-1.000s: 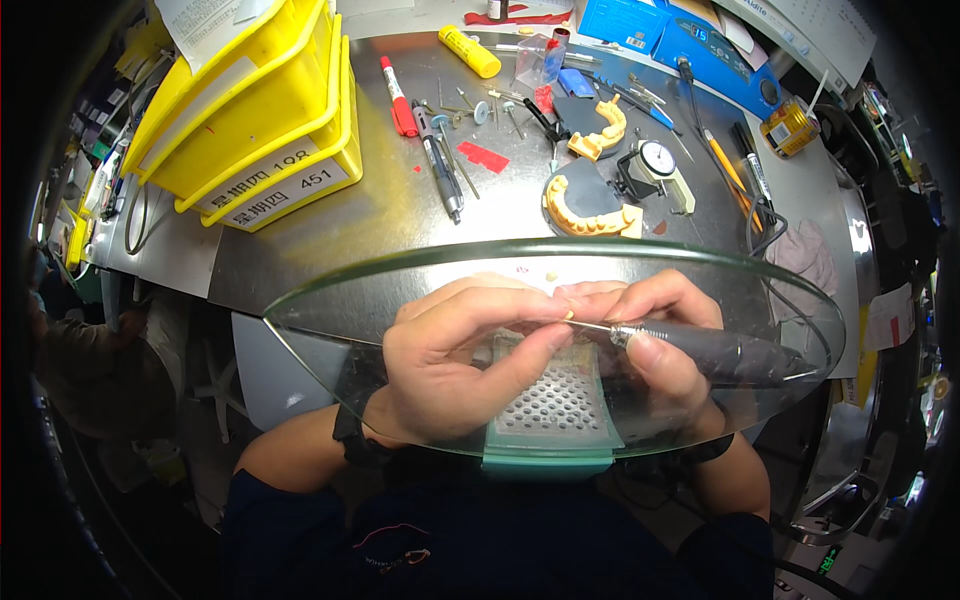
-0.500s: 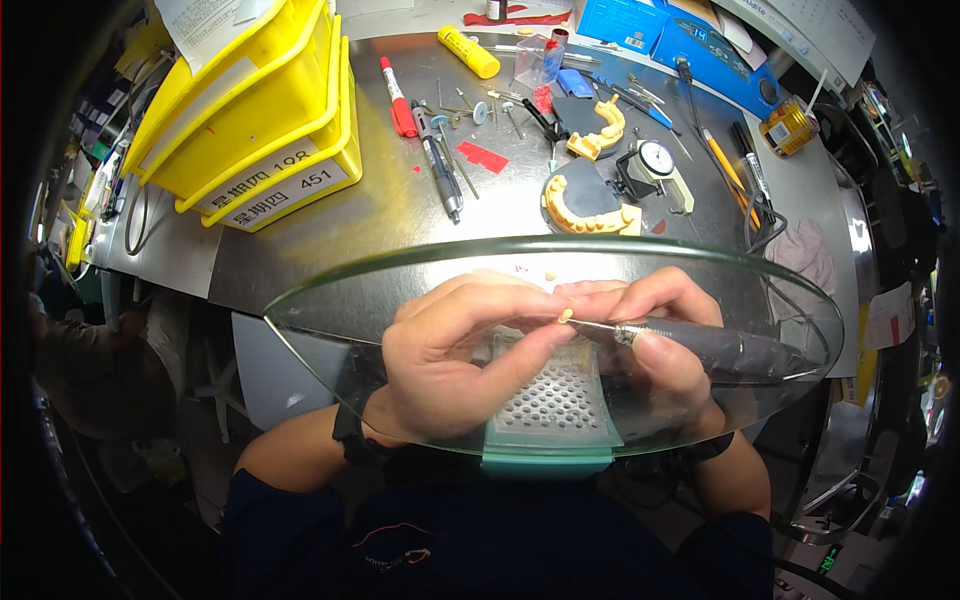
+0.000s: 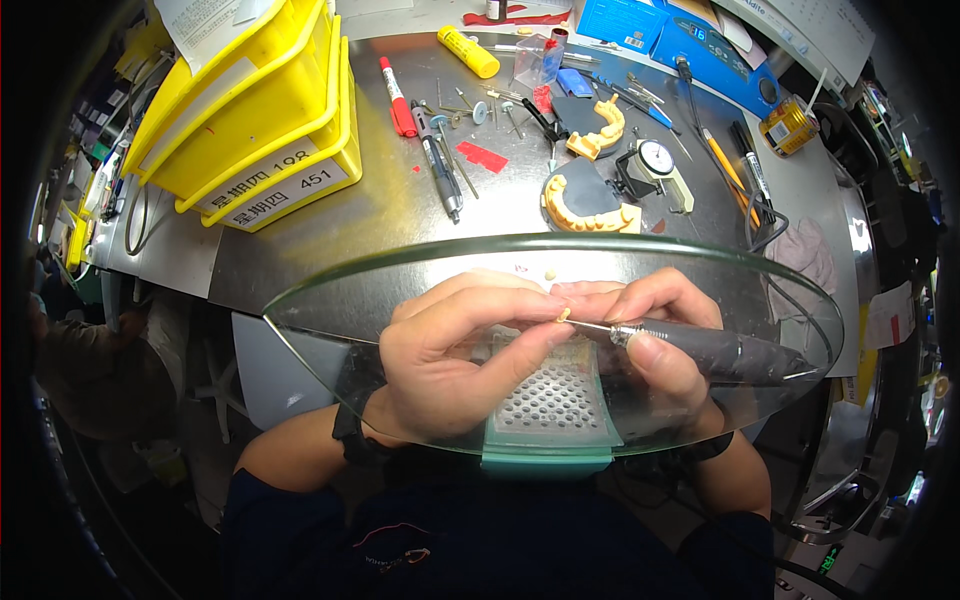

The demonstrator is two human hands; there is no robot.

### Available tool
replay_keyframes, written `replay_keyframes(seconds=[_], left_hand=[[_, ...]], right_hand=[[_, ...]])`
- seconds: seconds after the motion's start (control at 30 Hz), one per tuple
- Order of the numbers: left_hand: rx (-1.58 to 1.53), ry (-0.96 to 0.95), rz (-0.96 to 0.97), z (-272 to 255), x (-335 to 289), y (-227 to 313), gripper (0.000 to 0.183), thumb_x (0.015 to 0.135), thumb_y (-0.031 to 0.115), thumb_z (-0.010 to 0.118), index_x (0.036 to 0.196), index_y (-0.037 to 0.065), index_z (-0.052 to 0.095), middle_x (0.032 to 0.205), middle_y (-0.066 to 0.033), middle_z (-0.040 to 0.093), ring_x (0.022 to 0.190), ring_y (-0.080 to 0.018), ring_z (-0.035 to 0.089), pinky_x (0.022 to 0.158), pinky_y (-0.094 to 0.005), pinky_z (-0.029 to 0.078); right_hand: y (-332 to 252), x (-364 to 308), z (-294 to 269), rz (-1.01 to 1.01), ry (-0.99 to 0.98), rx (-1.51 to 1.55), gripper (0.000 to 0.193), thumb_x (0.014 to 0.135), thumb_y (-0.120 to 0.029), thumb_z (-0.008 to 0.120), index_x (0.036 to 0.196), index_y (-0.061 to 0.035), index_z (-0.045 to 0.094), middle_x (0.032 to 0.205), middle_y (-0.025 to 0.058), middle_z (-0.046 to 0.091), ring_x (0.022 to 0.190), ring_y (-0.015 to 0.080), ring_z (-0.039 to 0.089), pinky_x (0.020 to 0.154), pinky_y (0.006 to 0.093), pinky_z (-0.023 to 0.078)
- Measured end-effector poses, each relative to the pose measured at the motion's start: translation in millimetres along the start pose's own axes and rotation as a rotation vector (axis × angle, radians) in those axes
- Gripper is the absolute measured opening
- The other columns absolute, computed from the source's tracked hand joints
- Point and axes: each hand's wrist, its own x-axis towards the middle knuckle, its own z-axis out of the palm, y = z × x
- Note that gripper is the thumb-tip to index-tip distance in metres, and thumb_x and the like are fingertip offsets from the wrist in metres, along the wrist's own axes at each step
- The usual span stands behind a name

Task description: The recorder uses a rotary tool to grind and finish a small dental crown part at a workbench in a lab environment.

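Yellowish piece (image 3: pixel 563 315) is turning beside handpiece (image 3: pixel 720 352). Left grip (image 3: pixel 450 350) is pinching it, right grip (image 3: pixel 672 368) handpiece; slackening could be causing ejection.

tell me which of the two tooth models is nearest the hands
The front tooth model, just beyond the clear shield; the back tooth model sits farther off, toward the blue machine.

The grey metal tabletop (image 3: pixel 385 190) carries stacked yellow bins (image 3: pixel 285 160) at left; a red-and-white marker (image 3: pixel 399 103), a dark pen (image 3: pixel 439 168) and a flat red piece (image 3: pixel 482 157) centrally; a yellow tube (image 3: pixel 468 52) at the far side; a dial gauge (image 3: pixel 657 158) at right.
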Motion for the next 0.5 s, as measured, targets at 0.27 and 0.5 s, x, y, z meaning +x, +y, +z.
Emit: replay_keyframes(seconds=[0.27, 0.5], left_hand=[[0.053, 0.011, 0.008, 0.1, 1.7, 1.8, 0.023, 0.073, -0.012, 0.071, 0.095, -0.005, 0.066, 0.090, -0.0158, 0.066, 0.082, -0.0179, 0.064, 0.073, -0.0270, 0.051], [0.071, 0.009, 0.018, -0.1, 2.8, 2.7, 0.023, 0.073, -0.011, 0.071, 0.095, -0.005, 0.067, 0.089, -0.0158, 0.067, 0.080, -0.0178, 0.064, 0.070, -0.0266, 0.051]], right_hand=[[1.8, -0.2, -0.4, -0.012, 0.010, 0.007, 0.018, 0.086, -0.010, 0.057, 0.100, 0.0012, 0.058, 0.118, 0.0242, 0.061, 0.119, 0.0306, 0.054, 0.107, 0.0465, 0.036], [-2.1, 1.3, 11.5, 0.003, 0.126, -0.122, 0.021, 0.080, -0.015, 0.053, 0.093, 0.0011, 0.051, 0.103, 0.0276, 0.065, 0.112, 0.0350, 0.058, 0.102, 0.0506, 0.041]])
